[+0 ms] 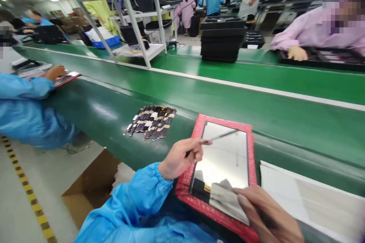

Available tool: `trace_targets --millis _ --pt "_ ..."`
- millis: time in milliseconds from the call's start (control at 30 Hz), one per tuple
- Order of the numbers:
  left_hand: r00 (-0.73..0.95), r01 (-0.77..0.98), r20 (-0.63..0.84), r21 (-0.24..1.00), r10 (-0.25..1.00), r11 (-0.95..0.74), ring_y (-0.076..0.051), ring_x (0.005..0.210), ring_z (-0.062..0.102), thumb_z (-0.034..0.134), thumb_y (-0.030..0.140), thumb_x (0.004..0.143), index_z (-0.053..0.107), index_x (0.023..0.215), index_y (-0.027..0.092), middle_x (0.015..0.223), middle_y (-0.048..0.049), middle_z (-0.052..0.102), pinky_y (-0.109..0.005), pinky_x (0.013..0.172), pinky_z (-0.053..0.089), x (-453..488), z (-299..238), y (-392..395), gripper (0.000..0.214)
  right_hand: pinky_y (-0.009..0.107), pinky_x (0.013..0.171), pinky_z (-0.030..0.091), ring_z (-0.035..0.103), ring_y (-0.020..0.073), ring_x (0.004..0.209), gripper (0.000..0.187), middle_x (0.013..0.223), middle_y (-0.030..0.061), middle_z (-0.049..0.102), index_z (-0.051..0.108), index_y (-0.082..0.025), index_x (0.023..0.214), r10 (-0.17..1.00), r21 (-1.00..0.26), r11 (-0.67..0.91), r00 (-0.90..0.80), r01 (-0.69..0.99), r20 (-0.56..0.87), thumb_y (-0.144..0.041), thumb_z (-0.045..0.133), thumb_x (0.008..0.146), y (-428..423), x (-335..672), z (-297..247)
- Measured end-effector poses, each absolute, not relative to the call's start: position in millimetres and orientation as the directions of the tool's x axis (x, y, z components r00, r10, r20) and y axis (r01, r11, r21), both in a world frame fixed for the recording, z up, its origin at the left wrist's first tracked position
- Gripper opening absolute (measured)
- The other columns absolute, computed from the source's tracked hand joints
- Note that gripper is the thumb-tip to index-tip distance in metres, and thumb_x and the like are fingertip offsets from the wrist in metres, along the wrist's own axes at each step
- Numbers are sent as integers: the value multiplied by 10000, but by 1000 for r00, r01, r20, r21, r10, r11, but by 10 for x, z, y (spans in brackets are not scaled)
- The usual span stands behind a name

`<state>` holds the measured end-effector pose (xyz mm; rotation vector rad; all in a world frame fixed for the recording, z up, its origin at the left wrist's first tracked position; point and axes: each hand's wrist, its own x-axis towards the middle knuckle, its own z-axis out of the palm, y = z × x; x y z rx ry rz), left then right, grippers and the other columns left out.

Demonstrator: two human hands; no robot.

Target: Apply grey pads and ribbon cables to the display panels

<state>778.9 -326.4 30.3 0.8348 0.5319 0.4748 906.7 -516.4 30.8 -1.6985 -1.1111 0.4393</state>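
A flat, mirror-like display panel [219, 159] lies on a red bubble-wrap-covered pad [251, 159] in front of me. Over its upper left part, my left hand [182, 157] is closed, pinching a thin dark stick-like tool [224, 135] that slants up to the right. The tool's exact kind is unclear. My right hand [265, 212] is at the lower right of the panel, thumb and forefinger close together at its surface; whatever they pinch, if anything, cannot be made out. A dark strip with a gold-coloured patch [207, 188] shows along the panel's lower left end.
Left of the pad, dark flat strips [154, 121] lie piled on the green bench [114, 125]. White sheets [308, 197] lie at right. Black trays [223, 40] are stacked beyond. A blue-sleeved co-worker's hand [57, 72] is at left; a cardboard box [88, 190] stands below the bench.
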Motion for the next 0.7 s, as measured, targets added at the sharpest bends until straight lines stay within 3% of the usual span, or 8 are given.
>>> trace_targets --millis 133,233,433,533,633,700 --pt "877 -60 -292 721 381 691 -120 655 575 839 346 654 656 785 157 697 -20 628 -252 627 462 7916 399 -3594 294 264 443 496 624 182 512 201 637 -13 693 771 -321 810 863 -912 -67 483 405 151 -446 621 859 -4953 8975 444" --pt "891 -16 -324 680 319 733 -126 650 581 889 344 581 633 686 156 693 -18 649 -242 609 454 7952 500 -3732 335 247 438 431 551 150 487 231 616 -26 672 737 -276 723 846 -937 -88 522 337 108 -456 647 836 -4919 8942 429" --pt "793 -95 -438 598 424 796 -93 594 539 910 345 510 649 639 129 673 -4 621 -205 557 397 8072 561 -3909 362 253 429 288 376 118 450 281 504 -48 514 692 -223 667 853 -953 -230 513 197 -100 -491 702 750 -4960 8986 409" --pt "768 -136 -445 588 460 797 -98 611 537 911 350 506 665 658 134 629 8 592 -204 584 403 8118 545 -3978 361 266 480 297 402 132 509 369 542 -32 503 644 -208 643 849 -955 -271 497 117 -180 -549 652 784 -4950 8994 390" --pt "796 -108 -408 631 447 768 -150 751 603 879 434 584 726 883 172 793 -24 664 -247 692 466 8073 502 -3957 426 275 535 343 448 143 559 428 587 -16 550 591 -203 619 838 -940 -340 439 -43 -323 -600 665 763 -4941 9022 369" --pt "813 -66 -338 755 473 652 -192 850 630 790 493 712 716 1019 202 911 -48 687 -294 747 491 7963 436 -3888 429 276 551 362 448 139 549 445 568 -22 556 563 -207 602 828 -921 -372 405 -120 -387 -614 696 725 -4933 9062 363"
